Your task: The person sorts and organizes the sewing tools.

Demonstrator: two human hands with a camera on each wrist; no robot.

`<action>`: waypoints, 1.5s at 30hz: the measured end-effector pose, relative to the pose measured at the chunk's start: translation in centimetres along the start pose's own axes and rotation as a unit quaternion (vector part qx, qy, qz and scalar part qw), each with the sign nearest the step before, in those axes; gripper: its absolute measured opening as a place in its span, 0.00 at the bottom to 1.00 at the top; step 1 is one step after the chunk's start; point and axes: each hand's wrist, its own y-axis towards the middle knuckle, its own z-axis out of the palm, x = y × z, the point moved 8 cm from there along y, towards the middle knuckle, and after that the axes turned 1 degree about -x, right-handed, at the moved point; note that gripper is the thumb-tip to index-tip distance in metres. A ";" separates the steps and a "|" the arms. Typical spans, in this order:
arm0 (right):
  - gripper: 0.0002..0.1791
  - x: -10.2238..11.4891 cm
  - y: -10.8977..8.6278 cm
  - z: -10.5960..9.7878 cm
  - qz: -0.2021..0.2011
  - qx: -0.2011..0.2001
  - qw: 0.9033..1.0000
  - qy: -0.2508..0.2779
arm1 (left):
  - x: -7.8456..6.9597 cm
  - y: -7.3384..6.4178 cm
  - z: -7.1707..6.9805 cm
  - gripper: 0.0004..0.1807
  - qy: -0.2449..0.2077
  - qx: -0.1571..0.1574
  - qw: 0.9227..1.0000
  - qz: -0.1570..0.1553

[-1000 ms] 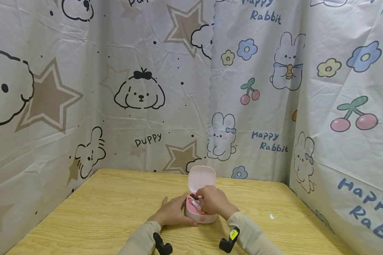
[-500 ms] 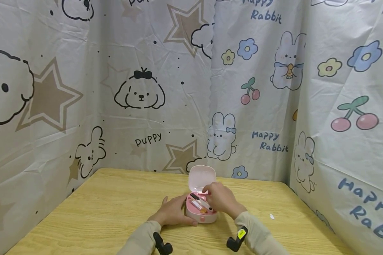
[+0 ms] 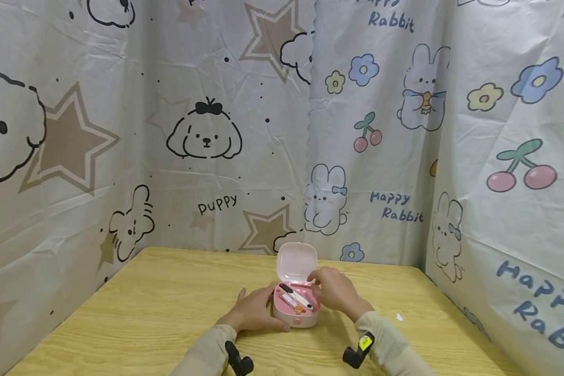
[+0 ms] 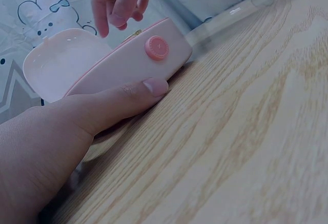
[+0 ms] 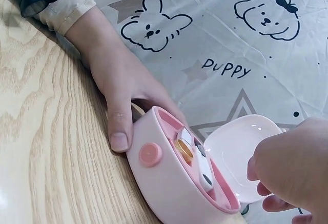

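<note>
A small pink storage box (image 3: pixel 306 321) stands on the table, its lid (image 3: pixel 297 261) raised at the back. The left hand (image 3: pixel 254 312) holds the box's left side, thumb along the front wall and fingers behind. Inside lies a white stick (image 3: pixel 302 299) with dark ends, beside a narrow pale piece (image 3: pixel 288 300) and an orange-yellow round piece (image 5: pixel 184 151). Above the box's right rim hovers the right hand (image 3: pixel 336 291), fingers loosely bent; the left wrist view shows nothing between them. A round pink button (image 4: pixel 157 47) with a plus mark sits on the front wall.
The box stands on a wood-grain table (image 3: pixel 169 292). A small white scrap (image 3: pixel 399 316) lies to the right. Printed curtains (image 3: pixel 216 177) hang behind the table and along both sides.
The right hand has drawn away from the box's contents toward the right, uncovering the white stick lying inside. The left hand keeps its place on the box.
</note>
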 end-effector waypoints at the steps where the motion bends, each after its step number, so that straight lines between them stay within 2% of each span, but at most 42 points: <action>1: 0.09 -0.2 -0.1 -0.2 0.001 -0.004 1.000 -0.001 | 0.0 0.0 0.0 0.65 0.001 0.000 1.000 -0.002; 9: 0.08 -2.8 -1.0 -1.1 0.027 -0.020 0.999 -0.011 | -0.1 0.0 0.1 0.64 0.000 0.006 1.000 -0.017; 26: 0.09 -8.1 -3.4 -3.7 0.065 -0.051 0.996 -0.017 | -0.3 -0.1 0.0 0.64 -0.003 0.006 1.000 -0.009; 40: 0.10 -12.5 -5.4 -4.8 0.083 -0.045 0.995 -0.015 | -0.2 0.0 0.0 0.65 0.006 0.001 1.000 -0.011; 45: 0.11 -14.1 -6.4 -4.8 0.107 -0.042 0.993 -0.016 | -0.1 0.0 0.0 0.65 0.008 0.002 1.000 -0.013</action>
